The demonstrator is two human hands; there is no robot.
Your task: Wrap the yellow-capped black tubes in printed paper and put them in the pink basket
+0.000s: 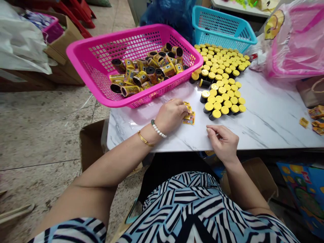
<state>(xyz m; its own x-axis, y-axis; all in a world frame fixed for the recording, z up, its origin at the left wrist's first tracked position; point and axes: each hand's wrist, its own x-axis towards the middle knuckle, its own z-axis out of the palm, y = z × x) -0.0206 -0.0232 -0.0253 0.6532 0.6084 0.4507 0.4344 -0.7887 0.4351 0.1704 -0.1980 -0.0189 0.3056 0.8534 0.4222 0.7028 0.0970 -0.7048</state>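
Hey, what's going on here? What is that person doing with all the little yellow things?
A person is working at a white marble-look table with bare hands. Their left hand is on some small yellow printed packets, and their right hand rests near the table edge with its fingers pinched together. Lots of yellow-capped black tubes stand close by, and a pink plastic basket holds a heap of yellow-labelled tubes.

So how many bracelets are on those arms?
2. A pearl bracelet and a thin gold bangle are both on the wrist above the left hand. The right wrist shows none, though its far side is hidden.
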